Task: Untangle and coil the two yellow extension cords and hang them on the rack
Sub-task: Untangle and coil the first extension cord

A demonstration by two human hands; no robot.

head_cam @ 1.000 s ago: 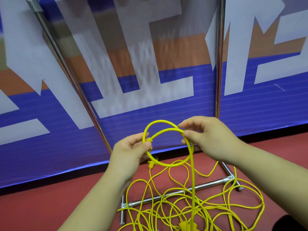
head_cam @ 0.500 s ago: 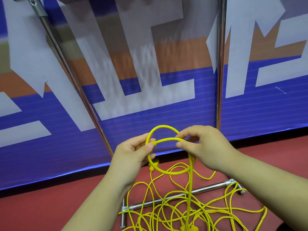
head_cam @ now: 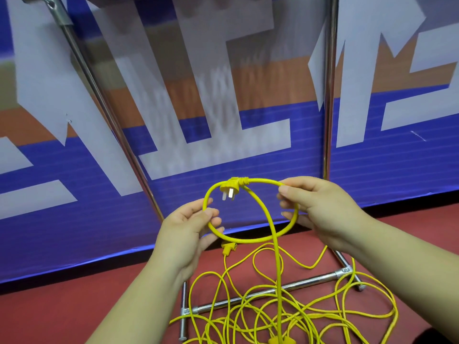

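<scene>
I hold one round loop of yellow extension cord (head_cam: 250, 240) in front of me. Its yellow plug (head_cam: 230, 188) with metal prongs sits at the top of the loop. My left hand (head_cam: 185, 232) pinches the loop's left side. My right hand (head_cam: 320, 209) pinches its right side. From the plug a strand (head_cam: 275, 256) drops straight down to the tangled yellow cords (head_cam: 285, 316) on the red floor. A second yellow plug (head_cam: 228, 249) hangs just below the loop. The chrome rack's base bar (head_cam: 268, 292) lies under the tangle.
Two chrome uprights of the rack rise behind my hands, the left upright (head_cam: 104, 105) slanted in the view and the right upright (head_cam: 329, 95) vertical. Behind them stands a blue, white and orange banner wall (head_cam: 248, 108). Red floor (head_cam: 62, 314) spreads to the left.
The loop has widened and turned, so the plug now shows at its top. My right hand moved to the right along the cord; my left hand stays on the left side.
</scene>
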